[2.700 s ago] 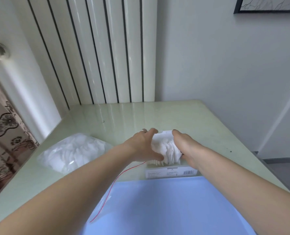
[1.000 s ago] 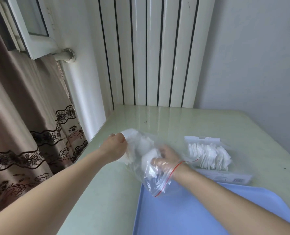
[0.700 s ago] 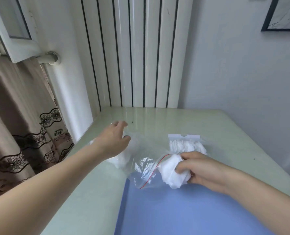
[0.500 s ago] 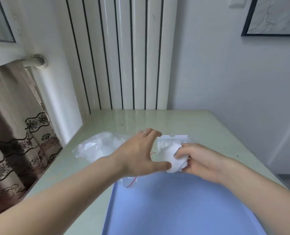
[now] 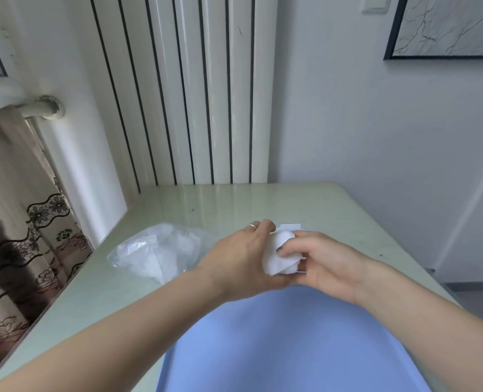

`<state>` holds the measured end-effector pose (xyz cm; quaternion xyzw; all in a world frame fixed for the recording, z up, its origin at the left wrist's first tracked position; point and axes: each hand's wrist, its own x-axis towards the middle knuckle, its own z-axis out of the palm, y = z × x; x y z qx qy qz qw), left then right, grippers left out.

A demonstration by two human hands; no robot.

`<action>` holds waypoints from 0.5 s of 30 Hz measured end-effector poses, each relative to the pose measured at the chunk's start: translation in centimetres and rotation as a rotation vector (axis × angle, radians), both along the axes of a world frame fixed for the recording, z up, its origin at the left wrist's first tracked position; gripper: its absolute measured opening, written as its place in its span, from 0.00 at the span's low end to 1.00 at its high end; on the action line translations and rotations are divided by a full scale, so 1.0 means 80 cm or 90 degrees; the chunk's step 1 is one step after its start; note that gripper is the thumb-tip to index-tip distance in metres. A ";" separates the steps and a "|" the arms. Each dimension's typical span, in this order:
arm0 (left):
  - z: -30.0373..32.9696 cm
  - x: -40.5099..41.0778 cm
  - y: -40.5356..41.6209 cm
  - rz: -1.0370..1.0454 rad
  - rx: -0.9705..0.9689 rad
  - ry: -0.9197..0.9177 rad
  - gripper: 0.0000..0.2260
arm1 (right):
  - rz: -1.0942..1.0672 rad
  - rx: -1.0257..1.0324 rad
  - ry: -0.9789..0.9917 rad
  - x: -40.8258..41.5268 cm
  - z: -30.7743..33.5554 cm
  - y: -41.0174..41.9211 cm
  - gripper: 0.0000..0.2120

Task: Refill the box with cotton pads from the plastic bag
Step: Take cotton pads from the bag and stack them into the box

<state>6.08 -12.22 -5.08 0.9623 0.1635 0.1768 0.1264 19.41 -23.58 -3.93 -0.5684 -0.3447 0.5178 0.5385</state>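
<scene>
While the plastic bag (image 5: 161,251) is lying on the table (image 5: 305,205), gripping a bunch of cotton pads (image 5: 279,257) with curled right hand (image 5: 325,263), left hand (image 5: 243,261) cupping it alongside.

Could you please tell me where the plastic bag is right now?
The plastic bag lies on the green table, left of both hands, by the table's left edge.

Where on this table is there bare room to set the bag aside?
Bare tabletop lies between the radiator and both hands, and right of the right hand. Crowded: plastic bag, left hand, cotton pads, blue tray.
</scene>
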 end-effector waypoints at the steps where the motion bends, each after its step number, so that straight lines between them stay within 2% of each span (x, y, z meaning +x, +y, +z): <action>1: 0.001 0.003 -0.001 0.001 -0.003 0.009 0.27 | -0.007 0.000 -0.008 -0.001 0.001 -0.002 0.13; 5: 0.000 0.009 0.003 -0.013 -0.006 -0.012 0.25 | -0.029 0.013 -0.005 -0.001 -0.001 -0.006 0.13; 7: 0.002 0.007 0.004 -0.017 -0.056 -0.015 0.24 | -0.041 0.020 0.016 0.002 -0.004 -0.008 0.14; 8: 0.003 0.005 0.005 -0.019 -0.118 -0.005 0.24 | -0.050 0.021 0.019 0.002 -0.005 -0.009 0.14; 12: 0.016 -0.004 0.010 -0.041 -0.513 0.031 0.21 | -0.116 0.028 0.018 0.004 -0.010 -0.012 0.16; 15: 0.019 -0.006 0.018 -0.034 -0.664 -0.052 0.15 | -0.149 0.053 0.014 0.004 -0.009 -0.013 0.16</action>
